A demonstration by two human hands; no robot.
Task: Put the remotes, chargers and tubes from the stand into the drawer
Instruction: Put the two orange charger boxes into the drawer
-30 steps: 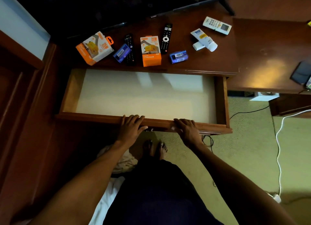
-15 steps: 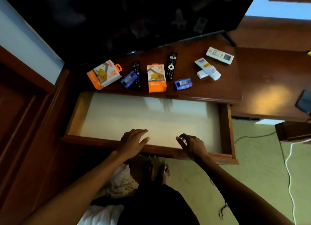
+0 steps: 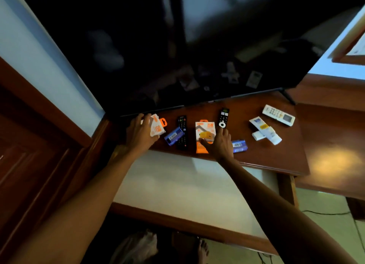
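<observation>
Orange boxes are now under both my hands: a second ago the hands were on the front rail of the drawer (image 3: pixel 177 184); now they are up on the bench (image 3: pixel 276 157), so picking starts and the drawer stands open and bare, lower centre of frame.

My left hand (image 3: pixel 139 134) lies over the left box (image 3: pixel 157 126), fingers spread around it; I cannot tell whether it grips yet. My right hand (image 3: pixel 218 145) is open beside the middle box (image 3: pixel 204 136), thumb touching its face, forefinger reaching toward the black remote (image 3: pixel 223 117).

Nothing is in the drawer yet. Across mid-frame lie a second black remote (image 3: pixel 182 131), two blue packs (image 3: pixel 173 135) (image 3: pixel 239 145), white tubes (image 3: pixel 265 130) and, right, a white remote (image 3: pixel 278 115).
</observation>
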